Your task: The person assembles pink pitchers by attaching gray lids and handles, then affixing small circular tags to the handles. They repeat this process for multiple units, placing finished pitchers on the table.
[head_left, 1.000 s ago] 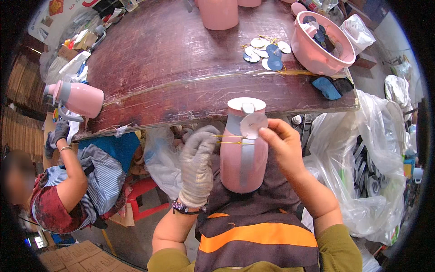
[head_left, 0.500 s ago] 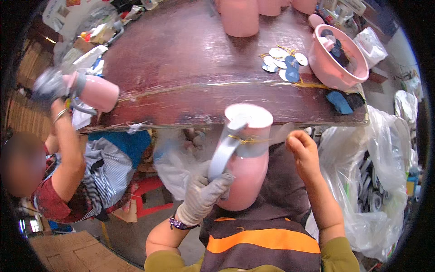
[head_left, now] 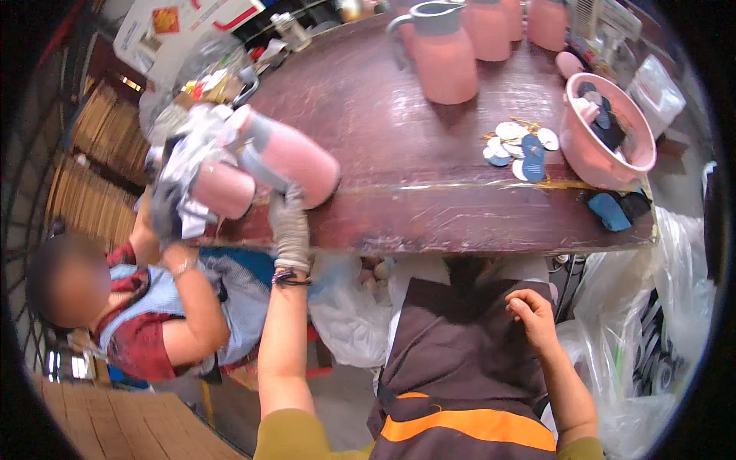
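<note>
My left hand (head_left: 289,230), in a pale knitted glove, reaches over the table's front edge and is closed at the grey handle of a pink jug (head_left: 305,165). The jug tilts, its grey-collared top toward the far left. Just left of it, a co-worker's gloved hand (head_left: 162,215) is at another pink jug (head_left: 222,190) beside crumpled clear plastic. My bare right hand (head_left: 534,314) hovers above my dark apron (head_left: 452,337), fingers curled in, nothing visible between them.
Several pink jugs (head_left: 447,65) stand at the table's back. A pink basin (head_left: 609,149) and a pile of round white and blue tags (head_left: 521,146) lie right. Blue and black cloth pieces (head_left: 609,211) rest by the edge. Clear plastic sheeting (head_left: 613,307) hangs below.
My left hand has carried the jug from above my lap to the left side of the table, beside the co-worker's. My right hand has moved down, away from the jug's gold string. The view has shifted.
</note>
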